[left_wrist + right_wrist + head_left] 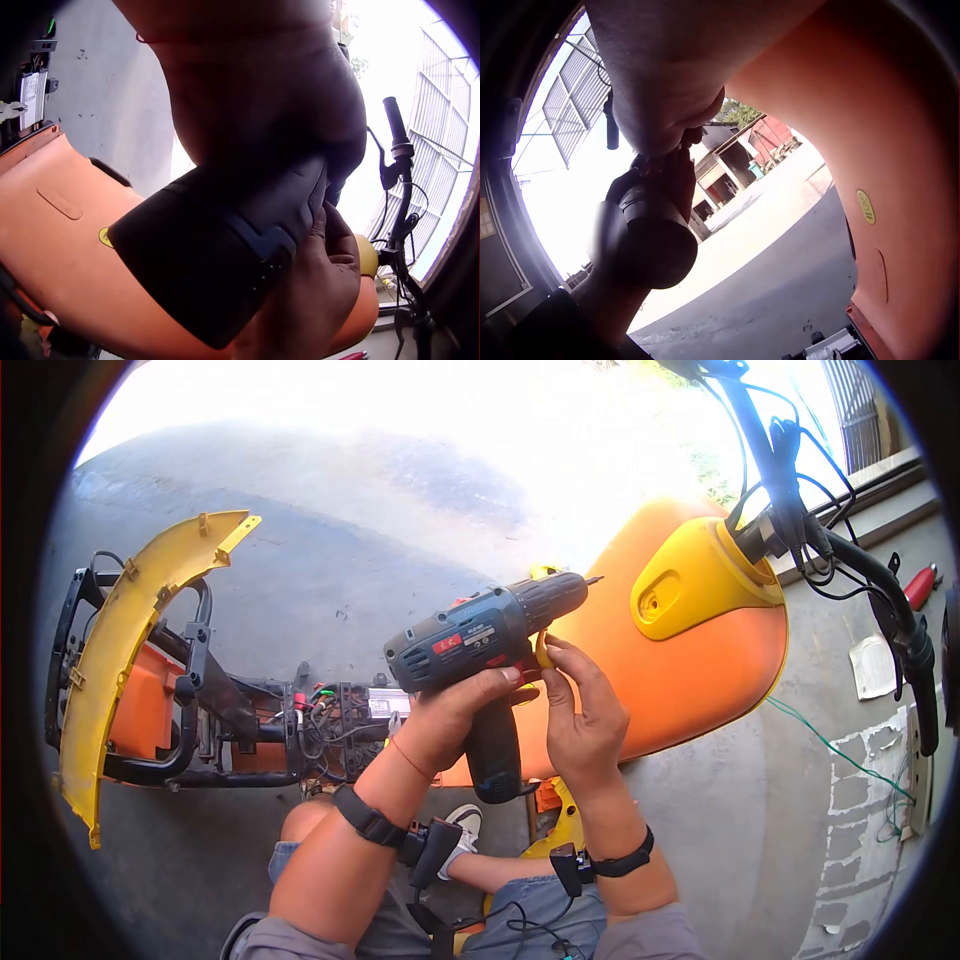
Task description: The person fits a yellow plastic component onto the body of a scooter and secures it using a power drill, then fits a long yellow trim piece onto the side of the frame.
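A dark cordless drill (450,645) with a red label is held level above the orange body panel (690,670), its bit toward the right. My left hand (445,715) grips the drill's handle, thumb along its near side. In the left wrist view the handle's lower end (202,262) covers much of the scene. With thumb and index finger, my right hand (588,720) pinches at a small yellow piece (543,650) just below the chuck. Backlight leaves the drill (660,247) mostly a dark silhouette in the right wrist view.
Handlebars with loose cables (815,540) rise at the right, behind a yellow front cover (680,585). Left of the panel lies a black frame with exposed wiring (325,730), with a curved yellow panel (110,680) over its far end. Red-handled tool (920,588) lies far right.
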The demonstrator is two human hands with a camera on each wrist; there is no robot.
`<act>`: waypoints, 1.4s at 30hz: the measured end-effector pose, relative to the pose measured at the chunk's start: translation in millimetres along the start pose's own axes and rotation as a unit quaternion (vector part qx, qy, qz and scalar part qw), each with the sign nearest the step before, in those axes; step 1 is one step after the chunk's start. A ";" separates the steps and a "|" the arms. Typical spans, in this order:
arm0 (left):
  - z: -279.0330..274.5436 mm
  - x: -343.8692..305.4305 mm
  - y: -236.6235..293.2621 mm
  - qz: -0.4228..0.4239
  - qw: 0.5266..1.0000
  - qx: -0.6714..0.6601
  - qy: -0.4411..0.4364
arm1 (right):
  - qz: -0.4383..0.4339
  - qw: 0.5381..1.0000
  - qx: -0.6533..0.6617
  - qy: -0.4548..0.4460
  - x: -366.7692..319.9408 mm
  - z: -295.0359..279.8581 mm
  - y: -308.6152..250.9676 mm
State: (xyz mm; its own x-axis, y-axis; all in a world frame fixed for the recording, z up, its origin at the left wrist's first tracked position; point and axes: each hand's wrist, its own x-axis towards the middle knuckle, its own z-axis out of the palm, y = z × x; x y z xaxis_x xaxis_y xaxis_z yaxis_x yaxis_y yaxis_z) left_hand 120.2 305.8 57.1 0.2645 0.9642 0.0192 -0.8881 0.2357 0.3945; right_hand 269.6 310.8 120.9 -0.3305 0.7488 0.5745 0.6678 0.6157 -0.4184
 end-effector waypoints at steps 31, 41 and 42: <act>-26.1 -14.0 52.4 0.032 0.964 0.245 -0.103 | 0.176 0.946 0.273 -0.008 47.3 -57.2 6.9; -22.8 -12.0 42.9 0.019 0.972 0.210 -0.105 | 0.149 0.957 0.249 -0.025 47.3 -55.8 6.1; -23.8 -10.3 41.1 0.017 0.969 0.223 -0.103 | 0.136 0.963 0.231 -0.033 47.3 -56.1 7.1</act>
State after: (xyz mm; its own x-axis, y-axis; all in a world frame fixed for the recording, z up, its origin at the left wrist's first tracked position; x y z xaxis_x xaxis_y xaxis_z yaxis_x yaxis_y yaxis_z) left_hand 72.0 308.5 51.3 0.3483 0.9147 0.2048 -0.6595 0.0839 0.7470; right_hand 296.2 336.9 184.5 -0.2379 0.9023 0.3594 0.3721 0.4265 -0.8244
